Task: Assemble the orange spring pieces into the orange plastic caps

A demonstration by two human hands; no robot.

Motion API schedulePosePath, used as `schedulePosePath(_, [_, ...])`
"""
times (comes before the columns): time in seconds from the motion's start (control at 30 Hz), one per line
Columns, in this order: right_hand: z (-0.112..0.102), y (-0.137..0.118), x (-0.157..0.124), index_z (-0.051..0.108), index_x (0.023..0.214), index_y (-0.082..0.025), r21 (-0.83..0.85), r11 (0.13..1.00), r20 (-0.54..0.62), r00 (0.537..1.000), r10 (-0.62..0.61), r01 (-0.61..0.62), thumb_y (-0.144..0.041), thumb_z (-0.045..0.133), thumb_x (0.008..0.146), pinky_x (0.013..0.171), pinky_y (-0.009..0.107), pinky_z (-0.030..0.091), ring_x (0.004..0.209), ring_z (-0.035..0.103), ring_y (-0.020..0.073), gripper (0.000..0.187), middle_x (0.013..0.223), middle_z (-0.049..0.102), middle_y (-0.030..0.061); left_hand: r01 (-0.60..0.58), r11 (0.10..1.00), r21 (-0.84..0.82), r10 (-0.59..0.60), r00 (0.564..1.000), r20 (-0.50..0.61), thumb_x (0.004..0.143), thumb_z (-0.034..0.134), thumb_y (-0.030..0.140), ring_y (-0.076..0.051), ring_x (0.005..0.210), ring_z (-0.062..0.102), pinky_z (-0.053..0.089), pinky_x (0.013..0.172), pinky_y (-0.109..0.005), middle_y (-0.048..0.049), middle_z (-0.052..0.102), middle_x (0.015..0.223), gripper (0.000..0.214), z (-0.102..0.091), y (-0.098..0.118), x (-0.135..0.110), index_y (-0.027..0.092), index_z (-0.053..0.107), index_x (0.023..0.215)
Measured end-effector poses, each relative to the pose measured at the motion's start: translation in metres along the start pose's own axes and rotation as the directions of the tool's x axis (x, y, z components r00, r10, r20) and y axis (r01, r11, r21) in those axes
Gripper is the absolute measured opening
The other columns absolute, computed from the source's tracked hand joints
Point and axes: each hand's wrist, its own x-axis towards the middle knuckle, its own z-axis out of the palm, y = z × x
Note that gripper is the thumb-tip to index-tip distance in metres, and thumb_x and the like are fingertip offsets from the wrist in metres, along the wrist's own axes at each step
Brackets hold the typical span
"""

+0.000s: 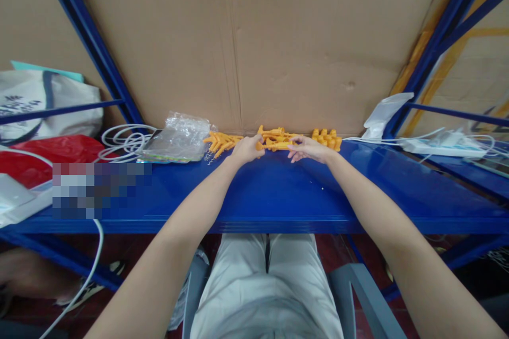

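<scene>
Both my arms reach forward over a blue metal shelf (278,190). My left hand (247,149) is closed round one end of an orange plastic part (278,144) at the back of the shelf. My right hand (308,148) pinches the other end of the same orange part. More orange plastic parts (275,132) lie in a heap just behind it. Another pile of long orange pieces (221,143) lies to the left of my left hand. A cluster of short orange caps (327,138) stands to the right of my right hand.
A crumpled clear plastic bag (178,137) and coiled white cable (125,142) lie at the left. A red bag (47,156) and a white tote (40,103) sit far left. A white power strip (441,145) lies at right. Cardboard (258,47) backs the shelf between blue uprights.
</scene>
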Motion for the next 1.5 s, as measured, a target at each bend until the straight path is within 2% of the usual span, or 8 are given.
schedulePosePath(0.07, [-0.002, 0.001, 0.0, 0.049, 0.12, -0.021, 0.01, 1.0, 0.007, 1.0, -0.006, 0.005, -0.017, 0.068, 0.097, 0.076, 0.029, 0.064, 0.06, 0.072, 0.0138, 0.031, 0.073, 0.074, -0.0015, -0.002, 1.0, 0.002, 0.002, 1.0, -0.005, 0.084, 0.07, 0.033, -0.026, 0.098, 0.073, 0.05, 0.081, -0.028, -0.007, 0.077, 0.096, 0.04, 0.0, 0.0, 0.0, 0.021, 0.068, 0.122])
schedulePosePath(0.3, [-0.005, 0.008, 0.008, 0.051, 0.102, -0.021, 0.035, 0.999, 0.037, 0.998, -0.041, 0.04, -0.025, 0.065, 0.1, 0.065, 0.023, 0.062, 0.058, 0.072, 0.0135, 0.015, 0.069, 0.073, 0.0024, -0.013, 0.999, 0.045, 0.013, 1.0, -0.01, 0.086, 0.069, 0.036, -0.025, 0.1, 0.073, 0.052, 0.084, -0.028, -0.0075, 0.078, 0.101, 0.042, 0.002, -0.001, 0.0, 0.021, 0.067, 0.125])
schedulePosePath(0.6, [-0.004, 0.008, 0.008, 0.062, 0.095, -0.018, -0.032, 0.998, 0.012, 0.999, -0.052, 0.053, -0.045, 0.066, 0.1, 0.057, 0.021, 0.059, 0.057, 0.071, 0.0143, 0.028, 0.067, 0.074, 0.0054, -0.011, 0.997, 0.077, 0.011, 1.0, -0.009, 0.089, 0.067, 0.037, -0.025, 0.101, 0.074, 0.052, 0.083, -0.029, -0.0087, 0.079, 0.104, 0.041, -0.001, 0.0, -0.001, 0.021, 0.067, 0.127])
schedulePosePath(1.0, [0.004, 0.001, 0.004, 0.063, 0.098, -0.017, -0.162, 0.985, -0.089, 0.995, 0.053, -0.067, -0.059, 0.052, 0.103, 0.049, 0.02, 0.051, 0.051, 0.068, 0.0138, 0.044, 0.069, 0.074, 0.0072, -0.009, 0.998, 0.058, 0.01, 1.0, -0.026, 0.086, 0.069, 0.035, -0.025, 0.099, 0.074, 0.052, 0.08, -0.028, -0.0075, 0.079, 0.099, 0.041, 0.0, 0.0, -0.001, 0.021, 0.069, 0.125])
schedulePosePath(1.13, [-0.002, 0.003, 0.004, 0.064, 0.11, -0.019, -0.187, 0.982, -0.079, 0.996, -0.046, 0.031, -0.043, 0.068, 0.098, 0.051, 0.019, 0.052, 0.06, 0.071, 0.0117, 0.028, 0.1, 0.079, 0.0091, -0.004, 0.999, 0.038, 0.005, 0.999, -0.039, 0.087, 0.068, 0.034, -0.025, 0.099, 0.074, 0.052, 0.079, -0.028, -0.008, 0.079, 0.101, 0.041, -0.001, -0.001, -0.002, 0.02, 0.069, 0.125])
schedulePosePath(1.23, [-0.006, 0.006, 0.007, 0.063, 0.117, -0.021, -0.175, 0.976, -0.087, 0.985, -0.146, 0.129, -0.027, 0.08, 0.089, 0.054, 0.019, 0.054, 0.062, 0.071, 0.0095, 0.033, 0.11, 0.077, 0.007, -0.009, 0.999, 0.034, 0.01, 0.999, -0.043, 0.086, 0.068, 0.034, -0.025, 0.097, 0.074, 0.052, 0.079, -0.027, -0.0077, 0.079, 0.1, 0.04, -0.002, -0.001, -0.002, 0.02, 0.07, 0.124])
schedulePosePath(1.37, [-0.005, 0.007, 0.009, 0.066, 0.094, -0.017, -0.164, 0.977, -0.058, 0.988, -0.146, 0.135, -0.033, 0.074, 0.094, 0.052, 0.017, 0.051, 0.057, 0.067, 0.0086, 0.018, 0.089, 0.078, 0.0063, -0.018, 0.999, 0.037, 0.02, 0.998, -0.052, 0.086, 0.068, 0.034, -0.024, 0.094, 0.074, 0.052, 0.079, -0.027, -0.0067, 0.078, 0.095, 0.04, -0.001, -0.002, -0.002, 0.02, 0.07, 0.124])
schedulePosePath(1.5, [0.002, 0.004, 0.008, 0.06, 0.073, -0.017, -0.138, 0.989, -0.059, 0.996, -0.065, 0.057, -0.044, 0.057, 0.104, 0.048, 0.016, 0.047, 0.051, 0.064, 0.0096, 0.042, 0.064, 0.071, 0.0055, -0.025, 0.999, 0.044, 0.027, 0.998, -0.052, 0.086, 0.068, 0.033, -0.024, 0.095, 0.074, 0.052, 0.079, -0.027, -0.0064, 0.078, 0.094, 0.04, 0.0, -0.002, -0.002, 0.02, 0.07, 0.124])
